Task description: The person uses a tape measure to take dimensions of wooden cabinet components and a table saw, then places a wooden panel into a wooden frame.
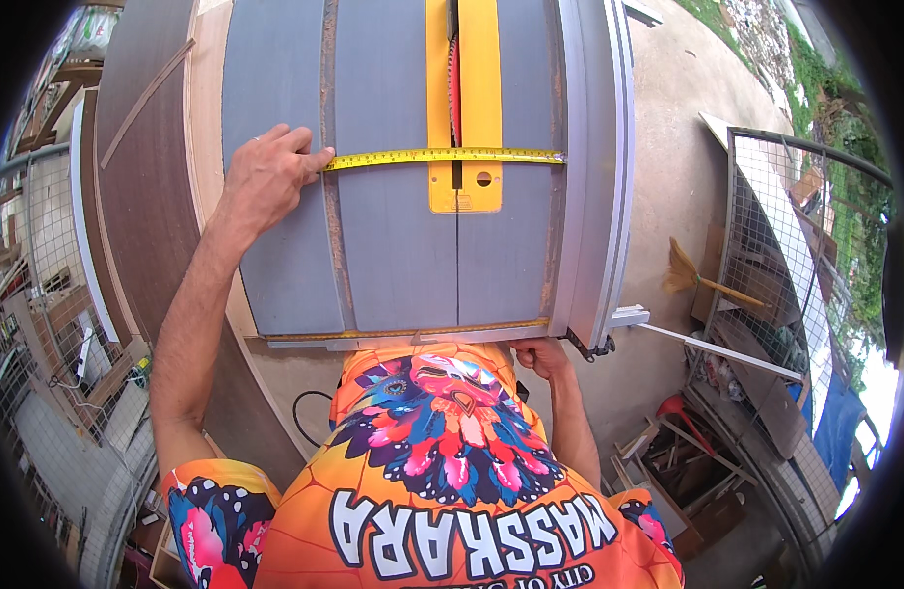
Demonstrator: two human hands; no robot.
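Observation:
A table saw (383, 255) with a yellow insert plate (480, 108) and a red blade (454, 88) lies in front of me. My left hand (270, 172) pinches the left end of a yellow tape measure (393, 157), which stretches across the plate to the silver fence (590, 245) on the right. My right hand (538, 355) is closed at the saw's front edge, below the fence's left side; what it holds, if anything, is hidden.
A wooden side surface with a dark board (143, 196) adjoins the saw's left. On the right are a straw broom (688, 270), a wire mesh panel (766, 226), a blue tarp (835, 422) and wood scraps (688, 461). More offcuts (50, 344) lie at the far left.

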